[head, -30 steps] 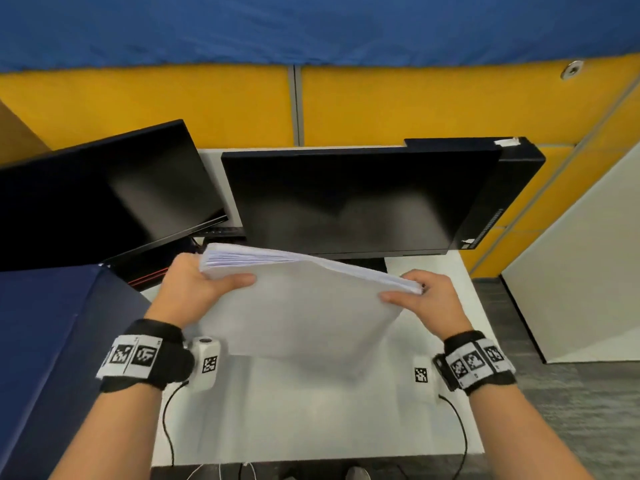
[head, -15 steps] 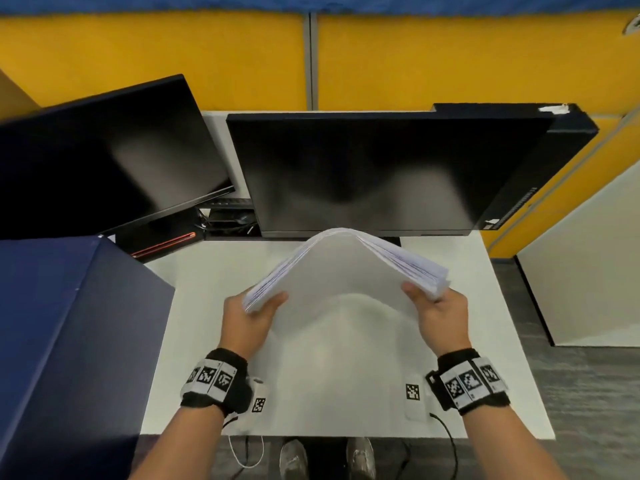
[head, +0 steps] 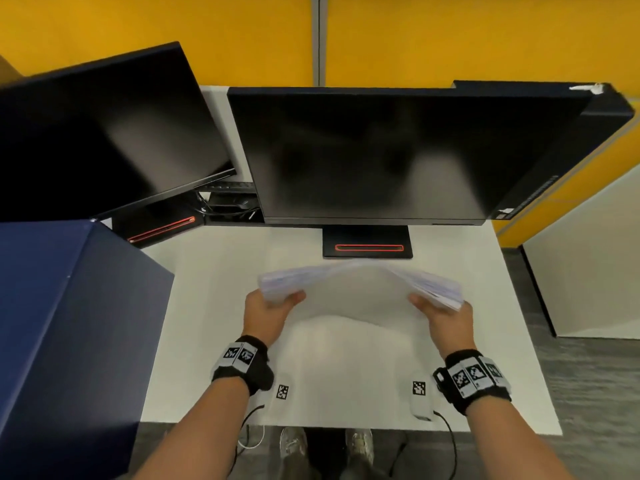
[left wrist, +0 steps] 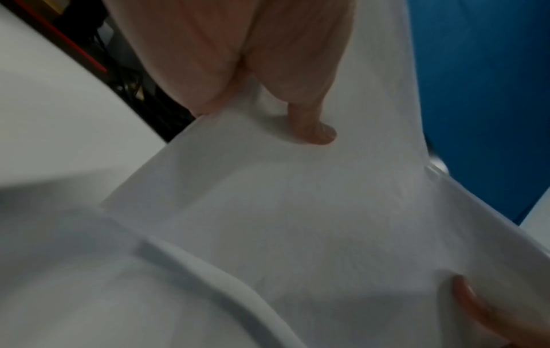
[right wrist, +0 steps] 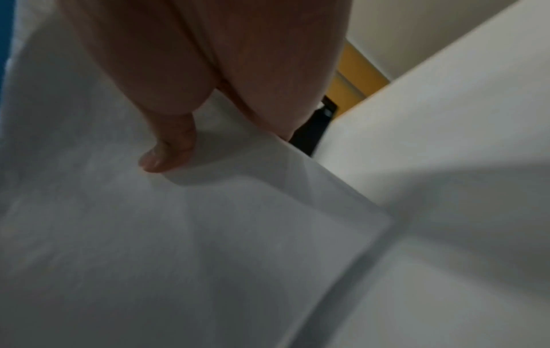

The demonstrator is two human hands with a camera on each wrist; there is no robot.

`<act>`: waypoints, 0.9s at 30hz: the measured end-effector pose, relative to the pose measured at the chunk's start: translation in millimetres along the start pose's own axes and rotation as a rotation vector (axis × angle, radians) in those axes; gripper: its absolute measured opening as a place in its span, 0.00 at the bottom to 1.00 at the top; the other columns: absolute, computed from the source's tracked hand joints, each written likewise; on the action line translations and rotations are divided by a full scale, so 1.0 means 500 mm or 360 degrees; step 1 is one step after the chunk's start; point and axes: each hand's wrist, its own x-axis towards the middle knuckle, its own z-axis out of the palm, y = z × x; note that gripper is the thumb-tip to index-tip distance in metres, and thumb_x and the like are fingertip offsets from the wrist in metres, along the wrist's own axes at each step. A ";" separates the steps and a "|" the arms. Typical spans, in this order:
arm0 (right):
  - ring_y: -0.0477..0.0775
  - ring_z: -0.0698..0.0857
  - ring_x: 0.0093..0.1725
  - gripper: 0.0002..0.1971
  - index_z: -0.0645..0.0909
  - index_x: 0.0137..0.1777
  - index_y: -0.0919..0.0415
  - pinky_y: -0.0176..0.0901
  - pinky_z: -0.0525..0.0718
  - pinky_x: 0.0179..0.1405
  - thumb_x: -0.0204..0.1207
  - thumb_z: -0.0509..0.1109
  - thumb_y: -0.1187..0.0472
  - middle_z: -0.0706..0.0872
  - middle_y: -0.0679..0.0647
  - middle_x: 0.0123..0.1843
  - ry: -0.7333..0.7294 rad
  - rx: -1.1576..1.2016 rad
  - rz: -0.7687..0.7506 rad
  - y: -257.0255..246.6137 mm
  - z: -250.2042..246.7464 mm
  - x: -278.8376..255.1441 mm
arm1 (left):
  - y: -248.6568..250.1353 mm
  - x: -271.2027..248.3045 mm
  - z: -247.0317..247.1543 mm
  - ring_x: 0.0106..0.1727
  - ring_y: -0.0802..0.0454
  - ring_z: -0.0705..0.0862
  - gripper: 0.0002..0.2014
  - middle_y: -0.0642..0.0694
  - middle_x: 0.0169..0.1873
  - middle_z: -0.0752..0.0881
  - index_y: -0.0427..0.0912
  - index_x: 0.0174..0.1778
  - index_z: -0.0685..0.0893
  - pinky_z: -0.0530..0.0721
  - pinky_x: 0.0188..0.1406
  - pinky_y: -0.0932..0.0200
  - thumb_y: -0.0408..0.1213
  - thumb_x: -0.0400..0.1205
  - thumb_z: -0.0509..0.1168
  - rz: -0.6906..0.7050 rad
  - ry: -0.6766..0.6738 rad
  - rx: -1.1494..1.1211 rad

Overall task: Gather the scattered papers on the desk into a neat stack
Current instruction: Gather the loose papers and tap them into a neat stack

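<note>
At the near edge of the white desk, my two forearms reach in from below, each wrist wrapped in a black band with square coded markers. My left hand grips the left end of the stack of papers, thumb pressed flat on the top sheet, as the left wrist view shows with my thumb lying on white paper. My right hand grips the right end the same way, thumb on top; the fingers beneath are hidden by the sheets. Between my hands the stack arches upward in the middle, held clear of the desk, its fanned sheet edges showing faint print at both ends. The near edge of the stack hangs toward me over the desk surface.

Beyond the papers stands a dark monitor on a black base marked with a red outline. To its left a second monitor sits angled, cables gathered between the two. A dark blue box rises at my left, beside the desk. Farthest back runs a yellow partition wall.
</note>
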 end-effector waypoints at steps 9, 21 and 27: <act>0.41 0.90 0.51 0.21 0.86 0.54 0.54 0.34 0.87 0.52 0.63 0.84 0.70 0.92 0.40 0.49 -0.0118 -0.0084 -0.0120 0.019 0.001 -0.009 | -0.012 0.012 -0.030 0.50 0.61 0.90 0.20 0.49 0.52 0.92 0.40 0.56 0.89 0.87 0.56 0.60 0.26 0.70 0.83 0.0118 -0.0107 0.0132; 0.44 0.90 0.50 0.15 0.85 0.53 0.59 0.37 0.85 0.53 0.68 0.83 0.64 0.92 0.45 0.47 -0.0024 0.0023 -0.0075 0.016 0.005 -0.019 | -0.024 -0.012 -0.001 0.50 0.59 0.87 0.22 0.50 0.49 0.89 0.40 0.59 0.84 0.83 0.58 0.64 0.36 0.71 0.83 0.0019 0.0148 0.0011; 0.45 0.86 0.48 0.20 0.80 0.54 0.55 0.40 0.83 0.52 0.65 0.82 0.54 0.87 0.53 0.50 0.0054 0.0252 -0.0152 -0.022 0.019 -0.034 | 0.005 -0.034 0.029 0.55 0.58 0.85 0.25 0.46 0.54 0.85 0.47 0.66 0.77 0.78 0.63 0.69 0.38 0.75 0.77 0.0140 0.0340 -0.0350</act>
